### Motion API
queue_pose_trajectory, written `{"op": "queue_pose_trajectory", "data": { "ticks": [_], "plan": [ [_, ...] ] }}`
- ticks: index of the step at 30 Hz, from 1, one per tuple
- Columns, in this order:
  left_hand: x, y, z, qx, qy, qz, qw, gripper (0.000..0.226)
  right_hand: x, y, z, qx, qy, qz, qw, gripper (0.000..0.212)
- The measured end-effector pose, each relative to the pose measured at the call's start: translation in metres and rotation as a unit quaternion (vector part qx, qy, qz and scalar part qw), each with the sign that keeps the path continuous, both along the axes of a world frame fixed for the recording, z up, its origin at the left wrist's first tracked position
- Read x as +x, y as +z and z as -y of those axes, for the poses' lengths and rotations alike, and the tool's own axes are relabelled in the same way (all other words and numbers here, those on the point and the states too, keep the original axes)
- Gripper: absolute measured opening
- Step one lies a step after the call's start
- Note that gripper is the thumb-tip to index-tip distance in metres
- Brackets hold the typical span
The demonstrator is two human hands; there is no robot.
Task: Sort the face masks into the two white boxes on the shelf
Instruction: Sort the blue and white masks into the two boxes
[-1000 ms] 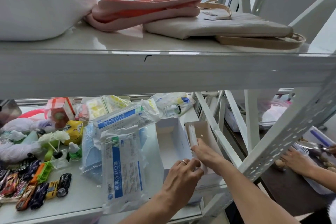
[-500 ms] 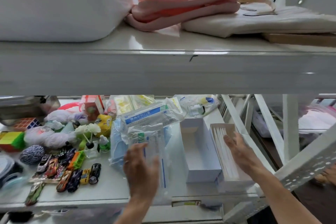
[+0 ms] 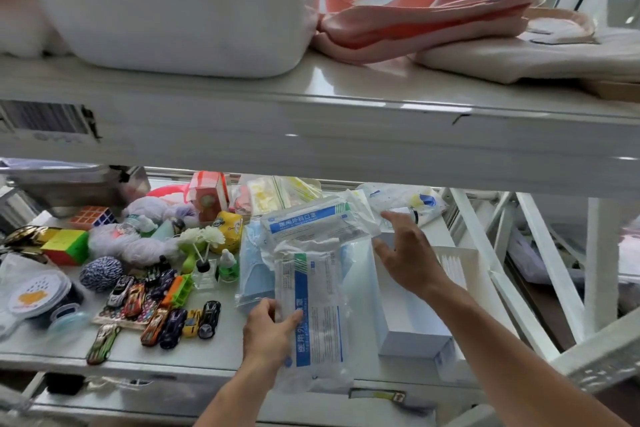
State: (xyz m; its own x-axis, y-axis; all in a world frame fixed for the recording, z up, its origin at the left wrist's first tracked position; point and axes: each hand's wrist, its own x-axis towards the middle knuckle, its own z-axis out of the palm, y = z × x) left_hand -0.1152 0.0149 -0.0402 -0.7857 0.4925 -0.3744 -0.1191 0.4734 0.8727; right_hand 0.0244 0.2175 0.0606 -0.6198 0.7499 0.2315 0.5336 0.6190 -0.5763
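Note:
On the lower shelf lies a pile of packaged face masks. My left hand (image 3: pixel 268 331) grips the near edge of a clear mask packet with blue print (image 3: pixel 313 312). A second printed packet (image 3: pixel 311 220) lies behind it on loose blue masks (image 3: pixel 254 263). My right hand (image 3: pixel 407 253) hovers open with spread fingers over the left white box (image 3: pixel 412 336), close to the second packet. The right white box (image 3: pixel 459 262) holds white masks standing on edge. More packets with yellow print (image 3: pixel 277 196) lie at the back.
Toy cars (image 3: pixel 162 312), puzzle cubes (image 3: pixel 65 246), a ball of twine (image 3: pixel 100 274), small bottles (image 3: pixel 228 265) and a red carton (image 3: pixel 207 198) crowd the shelf's left half. The upper shelf edge (image 3: pixel 311 135) hangs close above, carrying a white bin (image 3: pixel 166 10) and folded bags (image 3: pixel 415 21).
My left hand moved from the boxes to the mask pile and took hold of the front packet. My right hand left the right box and moved left over the left box. The view shifted left.

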Motion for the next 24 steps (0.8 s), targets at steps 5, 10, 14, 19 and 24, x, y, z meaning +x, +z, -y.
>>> {"op": "queue_pose_trajectory", "data": {
  "ticks": [5,10,14,19,24],
  "plan": [
    [-0.008,0.006,0.017,0.14,0.016,0.104,0.985,0.012,-0.035,-0.007,0.02,-0.026,0.025,0.015,0.999,0.05],
    [-0.029,0.035,0.018,0.199,0.014,0.096,0.975,0.016,-0.039,-0.027,0.061,-0.303,-0.023,-0.029,0.952,0.054],
    [-0.043,0.059,-0.001,0.214,-0.064,0.078,0.972,0.02,-0.036,-0.042,0.083,-0.534,0.021,-0.14,0.834,0.05],
    [-0.087,0.06,-0.032,0.113,-0.095,-0.238,0.96,0.027,-0.024,-0.032,0.084,-0.634,-0.037,-0.302,0.711,0.037],
    [-0.125,0.034,-0.047,-0.075,-0.218,-0.577,0.784,0.043,-0.009,-0.014,0.063,-0.67,-0.056,-0.389,0.63,0.042]
  ]
}}
